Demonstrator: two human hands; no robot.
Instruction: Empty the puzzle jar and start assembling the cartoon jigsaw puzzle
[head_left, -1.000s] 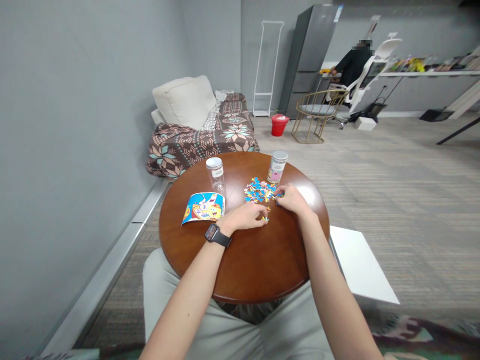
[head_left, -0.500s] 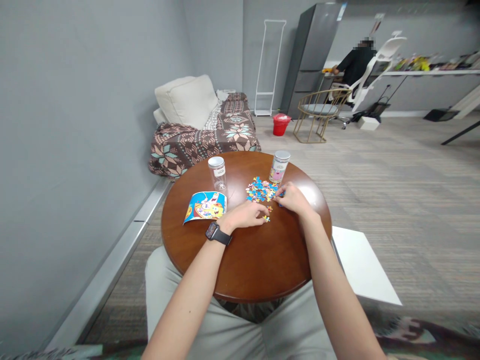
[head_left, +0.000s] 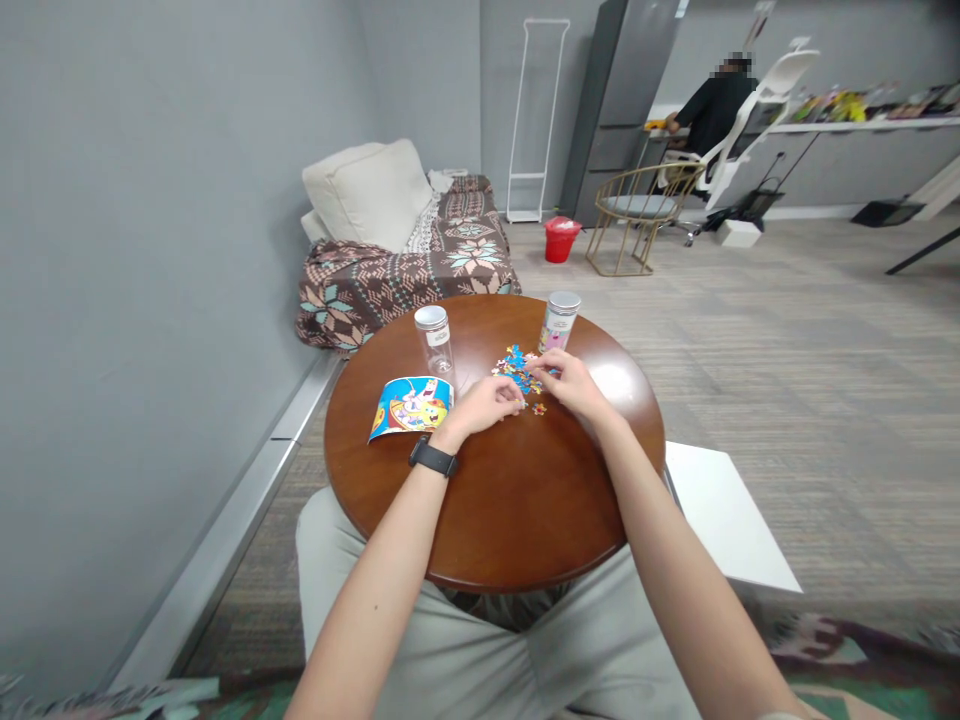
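Since a moment ago both hands have slid farther across the round, glossy wooden table [head_left: 495,500] into the heap of small, bright puzzle pieces [head_left: 517,365] at its far middle. The left hand [head_left: 484,405], a black watch on its wrist, lies curled with fingertips on pieces at the heap's near edge; whether it pinches one I cannot tell. The right hand [head_left: 564,385] rests fingers down on the heap's right side. A flat printed picture sheet [head_left: 409,405] lies left, a clear plastic jar [head_left: 435,340] beyond it, a labelled jar [head_left: 557,322] far right.
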